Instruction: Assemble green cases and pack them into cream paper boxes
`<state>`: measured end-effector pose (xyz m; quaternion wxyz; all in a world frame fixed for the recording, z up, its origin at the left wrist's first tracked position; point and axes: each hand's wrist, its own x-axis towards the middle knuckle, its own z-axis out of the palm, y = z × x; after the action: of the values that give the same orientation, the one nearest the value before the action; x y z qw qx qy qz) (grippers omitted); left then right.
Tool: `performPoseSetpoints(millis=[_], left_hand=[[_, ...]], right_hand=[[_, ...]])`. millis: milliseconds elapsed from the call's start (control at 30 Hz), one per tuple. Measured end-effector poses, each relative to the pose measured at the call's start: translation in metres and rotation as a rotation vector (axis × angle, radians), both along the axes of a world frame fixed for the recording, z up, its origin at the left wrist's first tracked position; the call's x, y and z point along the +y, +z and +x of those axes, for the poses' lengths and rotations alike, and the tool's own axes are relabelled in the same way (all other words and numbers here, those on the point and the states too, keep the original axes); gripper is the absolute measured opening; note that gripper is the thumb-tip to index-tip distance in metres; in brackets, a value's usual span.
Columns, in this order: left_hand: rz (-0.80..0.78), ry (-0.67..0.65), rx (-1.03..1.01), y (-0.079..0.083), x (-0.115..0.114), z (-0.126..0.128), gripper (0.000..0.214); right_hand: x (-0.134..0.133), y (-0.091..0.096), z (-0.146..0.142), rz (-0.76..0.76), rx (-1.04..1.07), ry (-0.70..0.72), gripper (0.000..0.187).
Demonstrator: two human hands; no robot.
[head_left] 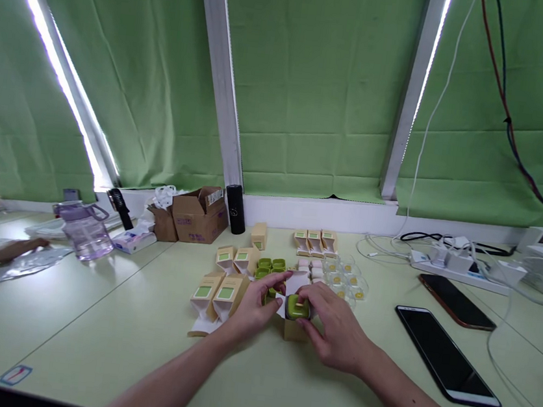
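Observation:
A small kraft cardboard box (295, 332) stands open in front of me, its white inner flaps raised. In its mouth sits a green square container (297, 307) with rounded corners. My right hand (336, 322) grips this container from the right, with fingers on its top and the thumb at the box's near side. My left hand (254, 306) holds the box at its left flap between thumb and fingers. Just behind my hands are more green containers (271, 266), several small pale pink pieces (314, 267) and clear round cups (348, 281) with yellow centres.
Open kraft boxes (219, 292) with green labels stand at left, more boxes (315, 242) behind. Two phones (448, 354) and a power strip (459, 274) with cables lie right. A water jug (86, 231), carton (196, 218) and black cylinder (235, 209) stand left; another person's hand (26, 246) is far left.

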<state>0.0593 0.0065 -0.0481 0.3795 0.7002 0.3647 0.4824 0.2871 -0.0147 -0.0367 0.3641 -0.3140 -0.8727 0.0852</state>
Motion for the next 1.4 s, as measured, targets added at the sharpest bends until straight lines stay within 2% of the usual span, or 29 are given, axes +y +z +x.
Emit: performPoseSetpoints(millis=[100,367,667,1233,1400], left_hand=[[0.008,-0.002,0.013,0.001,0.000,0.000,0.058],[0.012,-0.006,0.016,0.001,0.000,0.000,0.057],[0.007,0.003,0.015,0.003,-0.002,0.001,0.058],[0.016,-0.005,0.021,-0.001,0.000,0.000,0.057],[0.010,-0.011,0.006,0.000,0.000,0.000,0.055]], right_hand=[[0.002,-0.003,-0.003,0.032,0.026,0.006,0.013],[0.009,-0.014,-0.009,0.114,0.117,-0.086,0.018],[0.010,-0.016,-0.014,0.007,0.186,-0.152,0.017],[0.016,-0.023,-0.016,-0.093,0.231,-0.131,0.021],[0.016,-0.025,-0.015,-0.104,0.317,-0.095,0.020]])
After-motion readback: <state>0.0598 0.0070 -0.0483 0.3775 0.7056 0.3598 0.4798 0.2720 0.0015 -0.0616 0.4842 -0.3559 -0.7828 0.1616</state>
